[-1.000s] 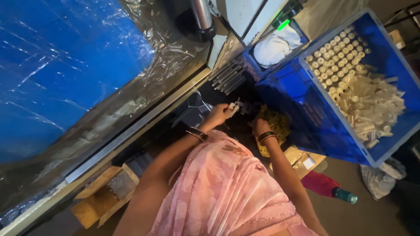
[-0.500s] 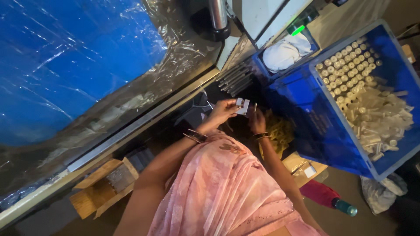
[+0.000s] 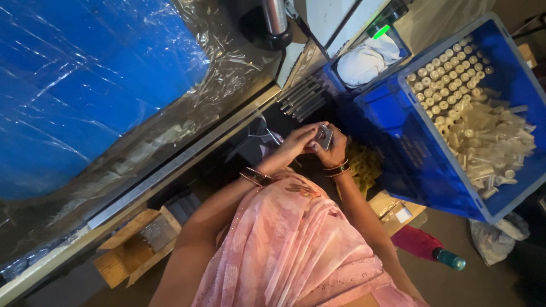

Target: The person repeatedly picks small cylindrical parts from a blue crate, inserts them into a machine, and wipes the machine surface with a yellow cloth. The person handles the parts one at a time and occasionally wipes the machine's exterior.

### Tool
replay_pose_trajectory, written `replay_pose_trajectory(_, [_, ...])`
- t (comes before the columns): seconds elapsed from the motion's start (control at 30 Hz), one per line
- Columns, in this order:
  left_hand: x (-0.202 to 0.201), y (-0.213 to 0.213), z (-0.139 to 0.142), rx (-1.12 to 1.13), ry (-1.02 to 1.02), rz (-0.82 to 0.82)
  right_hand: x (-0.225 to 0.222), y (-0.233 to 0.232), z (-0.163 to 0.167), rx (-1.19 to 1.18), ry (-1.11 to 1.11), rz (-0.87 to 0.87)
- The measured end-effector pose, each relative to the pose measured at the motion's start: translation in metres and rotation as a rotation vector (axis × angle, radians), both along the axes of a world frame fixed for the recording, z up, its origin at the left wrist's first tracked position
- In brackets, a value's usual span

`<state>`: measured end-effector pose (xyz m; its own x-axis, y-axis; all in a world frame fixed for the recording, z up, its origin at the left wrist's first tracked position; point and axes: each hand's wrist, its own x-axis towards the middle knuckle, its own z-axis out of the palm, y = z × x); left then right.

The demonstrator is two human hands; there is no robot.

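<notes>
both hands closed around a small metal piece beside the blue crate

the left hand and right hand meet just left of the blue crate, fingers curled shut on a small silvery metal piece pinched between them. the crate holds pale plastic tubes, some upright in rows, others heaped loose. a bundle of grey rods lies above the hands, a white cloth sits in a smaller bin at the crate's upper left, and a red bottle lies below the crate.
</notes>
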<state>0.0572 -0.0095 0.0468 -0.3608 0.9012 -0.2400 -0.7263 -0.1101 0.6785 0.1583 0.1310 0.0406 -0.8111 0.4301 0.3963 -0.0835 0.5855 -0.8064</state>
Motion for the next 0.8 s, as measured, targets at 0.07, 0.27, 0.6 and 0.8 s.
replay_pose_trajectory(0.07, [0.004,0.0,0.006,0.153,0.265,0.017,0.002,0.0,-0.003,0.005,-0.011,-0.027])
replay_pose_trajectory(0.27, [0.02,-0.003,0.011,0.111,0.649,0.207,0.007,-0.013,-0.008,-0.085,-0.026,-0.066])
replay_pose_trajectory(0.6, [0.004,0.003,-0.026,-0.272,-0.177,0.212,0.013,0.008,0.007,0.155,-0.107,0.204])
replay_pose_trajectory(0.8, [-0.016,-0.002,-0.022,-0.41,0.597,0.02,0.022,0.011,0.001,-0.146,-0.226,0.379])
